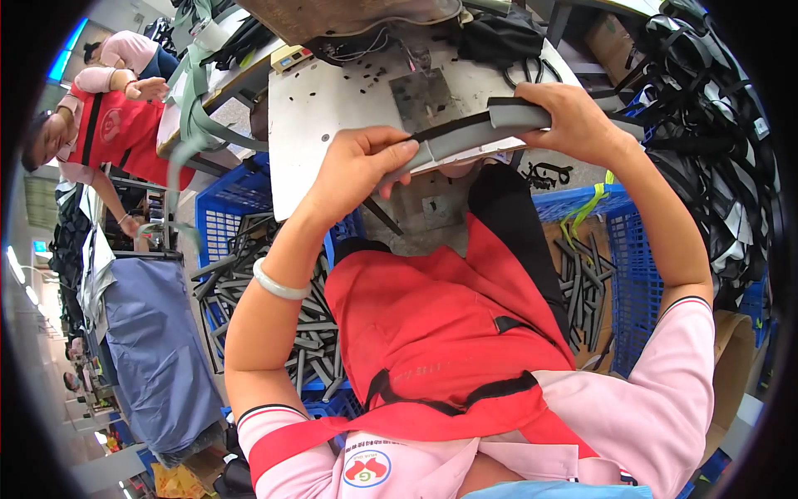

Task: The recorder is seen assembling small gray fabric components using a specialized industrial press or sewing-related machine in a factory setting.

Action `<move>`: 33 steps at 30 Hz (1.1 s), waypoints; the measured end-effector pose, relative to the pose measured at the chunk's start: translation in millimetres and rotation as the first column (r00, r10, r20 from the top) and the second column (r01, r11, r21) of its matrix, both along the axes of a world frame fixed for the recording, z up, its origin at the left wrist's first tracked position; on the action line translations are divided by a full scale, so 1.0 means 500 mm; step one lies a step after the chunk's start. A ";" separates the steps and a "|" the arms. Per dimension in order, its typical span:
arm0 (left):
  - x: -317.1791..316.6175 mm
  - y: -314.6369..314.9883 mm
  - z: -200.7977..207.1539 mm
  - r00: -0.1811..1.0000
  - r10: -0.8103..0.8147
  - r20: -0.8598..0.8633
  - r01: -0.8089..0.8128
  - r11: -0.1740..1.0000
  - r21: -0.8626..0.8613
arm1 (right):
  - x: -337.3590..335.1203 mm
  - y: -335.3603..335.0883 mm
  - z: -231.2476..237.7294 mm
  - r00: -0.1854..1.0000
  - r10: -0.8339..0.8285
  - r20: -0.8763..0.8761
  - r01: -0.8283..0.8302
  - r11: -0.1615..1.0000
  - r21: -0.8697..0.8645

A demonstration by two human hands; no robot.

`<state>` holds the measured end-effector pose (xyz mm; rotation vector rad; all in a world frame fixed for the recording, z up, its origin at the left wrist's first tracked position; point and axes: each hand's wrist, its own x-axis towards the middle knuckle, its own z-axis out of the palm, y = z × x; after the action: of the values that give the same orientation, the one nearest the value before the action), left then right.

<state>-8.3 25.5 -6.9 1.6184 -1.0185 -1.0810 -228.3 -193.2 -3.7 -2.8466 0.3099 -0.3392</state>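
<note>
A long grey strip with black edging (pixel 465 135) stretches between my hands above the front edge of a white worktable (pixel 303 125). My left hand (pixel 359 166) grips its left end, thumb on top and fingers curled beneath. On the right, my right hand (pixel 573 123) pinches the strip between thumb and fingers. A lighter grey piece overlaps the strip beside the right hand. Just beyond the strip, a metal plate (pixel 420 98) lies under the head of a sewing machine (pixel 341 18). Black-handled scissors (pixel 540 71) rest on the table near my right hand.
Blue crates with short grey strips stand left (pixel 312 333) and right (pixel 586 283) of my lap. Black straps (pixel 706 125) are heaped at far right. At left, another person in a red apron (pixel 125 137) is beside a table with green webbing (pixel 195 116). Blue cloth (pixel 158 349) hangs below.
</note>
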 end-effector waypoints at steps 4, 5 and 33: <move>0.004 -0.035 0.002 0.990 0.079 0.116 -0.072 0.995 -0.064 | 0.003 -0.023 0.001 0.992 -0.021 0.120 0.025 0.999 -0.032; 0.009 -0.045 0.001 0.992 0.074 0.103 -0.066 0.995 -0.073 | 0.004 -0.030 0.004 0.994 -0.034 0.100 0.037 0.999 -0.027; 0.095 -0.110 -0.028 0.949 0.314 0.028 -0.299 0.926 -0.228 | -0.009 -0.146 -0.051 0.940 -0.206 0.271 0.174 0.975 0.135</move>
<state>39.4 -29.5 -20.9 1.5728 -0.8566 -0.6841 -232.8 -266.0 -29.3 -2.6184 0.5282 -0.7369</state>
